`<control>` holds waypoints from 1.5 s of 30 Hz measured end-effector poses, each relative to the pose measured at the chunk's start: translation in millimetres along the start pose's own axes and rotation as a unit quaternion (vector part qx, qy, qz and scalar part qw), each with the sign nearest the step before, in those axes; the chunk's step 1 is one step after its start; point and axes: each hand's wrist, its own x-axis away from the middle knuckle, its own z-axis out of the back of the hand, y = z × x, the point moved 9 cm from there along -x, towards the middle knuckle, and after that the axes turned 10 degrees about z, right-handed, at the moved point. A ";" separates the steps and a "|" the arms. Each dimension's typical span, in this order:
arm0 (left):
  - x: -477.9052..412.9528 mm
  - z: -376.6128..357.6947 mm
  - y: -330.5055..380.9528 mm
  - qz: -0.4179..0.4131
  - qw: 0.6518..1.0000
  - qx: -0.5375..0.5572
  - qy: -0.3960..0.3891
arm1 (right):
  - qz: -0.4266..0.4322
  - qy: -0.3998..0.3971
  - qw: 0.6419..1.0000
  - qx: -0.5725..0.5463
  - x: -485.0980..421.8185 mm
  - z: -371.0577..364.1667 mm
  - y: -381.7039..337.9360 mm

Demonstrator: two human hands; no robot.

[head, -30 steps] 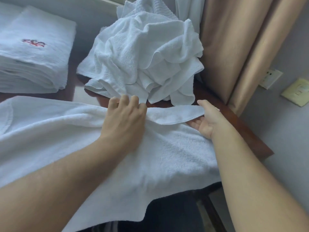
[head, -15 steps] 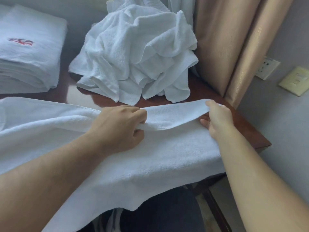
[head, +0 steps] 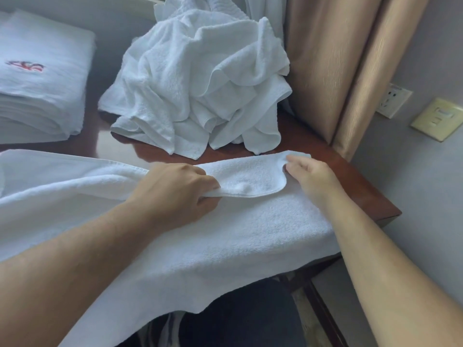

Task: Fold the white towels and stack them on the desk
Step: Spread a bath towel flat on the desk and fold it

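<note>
Towel (head: pixel 225 236) edge between both hands' fingers (head: pixel 213 187) (seemingly pinched)

One head-worn camera looked forward and down, close over the desk (head: pixel 350 171), wall beyond it.

Room corner. A glossy reddish-brown wooden counter (head: pixel 350 176) meets a grey wall (head: pixel 426 196). Beige curtains (head: pixel 333 71) hang just behind the counter's far right corner. Right of the curtains, the wall carries a white socket (head: pixel 393 100) and a cream switch plate (head: pixel 437 119).
</note>
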 end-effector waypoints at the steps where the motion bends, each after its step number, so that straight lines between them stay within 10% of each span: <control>1: -0.2 -1.2 0.8 0.002 1.000 0.000 -0.014 | 0.007 -0.016 1.000 -0.012 4.6 -2.7 2.2; 8: -0.7 -2.3 -1.3 0.116 0.992 -0.048 -0.012 | -0.004 0.288 0.955 0.068 23.9 43.0 4.0; 15: 17.4 22.9 15.0 0.098 0.986 -0.002 0.135 | -0.005 0.303 0.953 0.007 30.6 48.3 9.0; 34: 19.0 11.8 27.0 -0.001 0.997 0.034 0.074 | -0.068 0.249 0.957 0.130 37.7 57.2 20.6; 38: 17.3 10.6 29.5 -0.006 0.998 0.021 0.064 | -0.013 0.298 0.906 0.301 46.5 60.4 -20.2; 41: 17.1 7.9 29.9 -0.002 0.998 0.003 0.057 | 0.091 0.202 0.942 0.251 32.8 21.7 -59.2; 45: 18.5 7.6 29.6 0.002 0.999 0.001 0.047 | -0.001 -0.106 0.965 0.239 28.3 -60.6 -45.7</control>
